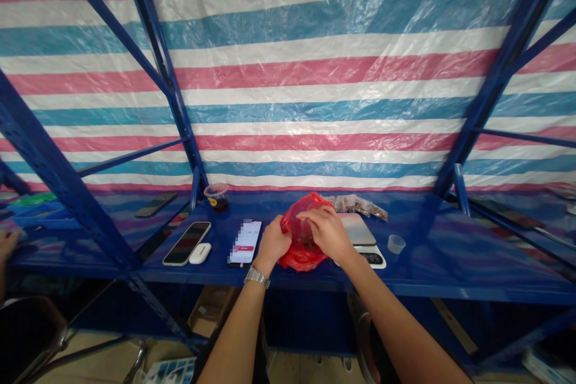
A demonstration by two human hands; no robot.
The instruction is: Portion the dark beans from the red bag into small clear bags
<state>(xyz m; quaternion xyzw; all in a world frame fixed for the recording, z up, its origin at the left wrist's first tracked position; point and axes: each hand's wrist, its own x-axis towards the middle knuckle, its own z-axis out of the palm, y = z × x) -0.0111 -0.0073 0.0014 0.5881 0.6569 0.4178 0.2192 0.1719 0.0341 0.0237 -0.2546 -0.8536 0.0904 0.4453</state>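
At the far left, someone else's hand (8, 245) is cut off by the edge of my view. Next come a dark phone (188, 243), a white case (200, 253), a cup (216, 199) of dark liquid and a lit phone (245, 243), its screen partly blurred out; a knock to that cup could wet them. My left hand (275, 241) grips the left rim of the red bag (302, 263), which sits mid-table near the front edge. If that grip slipped or the thin plastic tore, the contents might spill. My right hand (326, 231) is at the bag's mouth, fingers bent; I can't tell whether they hold anything, and what's inside is hard to make out. Right of it, the packets (366, 209) and scale (360, 231) are partly hidden; my forearm could jog the scale. Last, a small tub (396, 244), light enough, I'd guess, to tip easily.
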